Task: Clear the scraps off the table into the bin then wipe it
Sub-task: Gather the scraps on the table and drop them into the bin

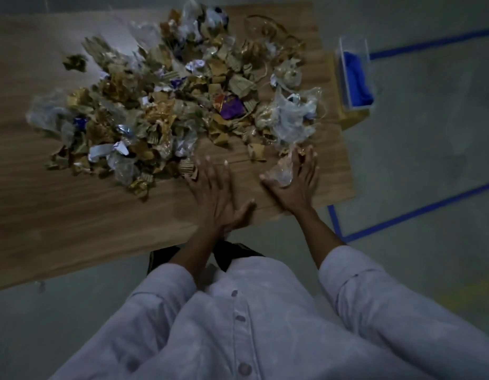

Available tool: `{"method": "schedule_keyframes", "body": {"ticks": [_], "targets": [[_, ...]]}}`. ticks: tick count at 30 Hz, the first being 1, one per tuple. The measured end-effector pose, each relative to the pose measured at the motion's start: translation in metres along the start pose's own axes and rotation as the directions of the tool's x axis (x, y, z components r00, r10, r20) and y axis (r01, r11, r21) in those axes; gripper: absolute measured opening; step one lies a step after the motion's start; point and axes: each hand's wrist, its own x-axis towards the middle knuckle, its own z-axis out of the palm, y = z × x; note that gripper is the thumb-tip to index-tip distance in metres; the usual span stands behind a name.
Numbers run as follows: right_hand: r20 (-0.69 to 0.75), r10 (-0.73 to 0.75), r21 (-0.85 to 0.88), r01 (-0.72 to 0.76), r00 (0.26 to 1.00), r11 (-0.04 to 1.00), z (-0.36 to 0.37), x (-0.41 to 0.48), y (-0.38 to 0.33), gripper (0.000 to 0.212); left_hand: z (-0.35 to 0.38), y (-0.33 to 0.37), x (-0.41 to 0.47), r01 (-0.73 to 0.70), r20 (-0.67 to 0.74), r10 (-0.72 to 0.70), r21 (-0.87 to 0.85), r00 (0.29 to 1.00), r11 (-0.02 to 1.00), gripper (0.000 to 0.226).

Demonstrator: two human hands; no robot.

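Observation:
A wide heap of scraps (166, 105) covers the wooden table (59, 215): torn cardboard, crumpled paper, clear plastic bags and foil wrappers, among them a purple wrapper (231, 108). My left hand (216, 196) lies flat on the bare wood at the heap's near edge, fingers spread, fingertips next to a corrugated cardboard bit (187, 168). My right hand (296, 182) is blurred, fingers apart, set against a crumpled clear plastic scrap (279, 172) that lies between its thumb and fingers. Neither hand is closed around anything.
A clear box (344, 78) with a blue cloth (357, 78) inside stands on a lower wooden surface (353, 120) past the table's right end. Blue tape lines (418, 212) mark the grey floor. The table's near edge runs just in front of my body.

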Motion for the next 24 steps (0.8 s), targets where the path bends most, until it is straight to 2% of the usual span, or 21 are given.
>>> {"method": "schedule_keyframes", "body": {"ticks": [2,5,10,13,15,17,18,20,21,22,23,24], "targets": [[0.005,-0.016,-0.064,0.016,1.0,0.998,0.004,0.004,-0.007,0.121,0.001,-0.01,0.013,0.004,-0.003,-0.004,0.003,1.0,1.0,0.117],[0.01,-0.061,-0.063,0.062,0.998,0.996,0.01,0.012,-0.023,0.114,0.001,-0.026,0.03,-0.051,-0.009,0.052,0.065,0.999,0.997,0.111],[0.017,-0.131,-0.117,0.132,0.991,0.984,0.014,0.019,-0.066,0.112,-0.01,-0.044,0.045,-0.008,-0.072,0.012,0.062,0.997,0.998,0.102],[0.072,-0.14,-0.118,0.147,0.988,0.982,0.023,0.025,-0.102,0.109,-0.02,-0.048,0.04,-0.051,-0.163,0.054,0.024,0.985,0.998,0.094],[0.09,-0.172,-0.102,0.181,0.981,0.978,0.027,0.023,-0.12,0.103,-0.03,-0.038,0.035,-0.09,-0.284,0.076,-0.037,0.956,0.995,0.086],[0.264,-0.07,-0.017,0.077,0.962,0.997,0.016,0.003,-0.121,0.08,-0.045,-0.022,0.034,-0.136,-0.392,0.097,-0.074,0.915,0.988,0.081],[0.434,0.032,0.0,-0.035,0.9,0.999,0.013,-0.012,-0.115,0.063,-0.054,-0.012,0.036,-0.159,-0.419,0.116,-0.071,0.901,0.985,0.08],[0.619,-0.011,-0.036,0.041,0.786,0.999,0.01,-0.022,-0.104,0.048,-0.074,0.008,0.047,-0.23,-0.421,0.19,-0.045,0.887,0.972,0.079],[0.706,-0.064,0.018,0.073,0.705,0.997,0.005,-0.022,-0.098,0.05,-0.083,0.017,0.055,-0.273,-0.401,0.239,-0.029,0.884,0.961,0.078],[0.742,-0.143,0.104,0.098,0.654,0.99,-0.007,-0.024,-0.09,0.055,-0.09,0.024,0.065,-0.32,-0.369,0.293,-0.012,0.882,0.947,0.077],[0.744,-0.113,0.111,0.044,0.659,0.993,-0.015,-0.016,-0.091,0.064,-0.094,0.029,0.078,-0.366,-0.326,0.346,0.002,0.88,0.931,0.075],[0.62,-0.18,0.212,0.057,0.763,0.975,-0.028,-0.011,-0.092,0.077,-0.095,0.032,0.091,-0.403,-0.279,0.391,0.015,0.877,0.915,0.074]]}}
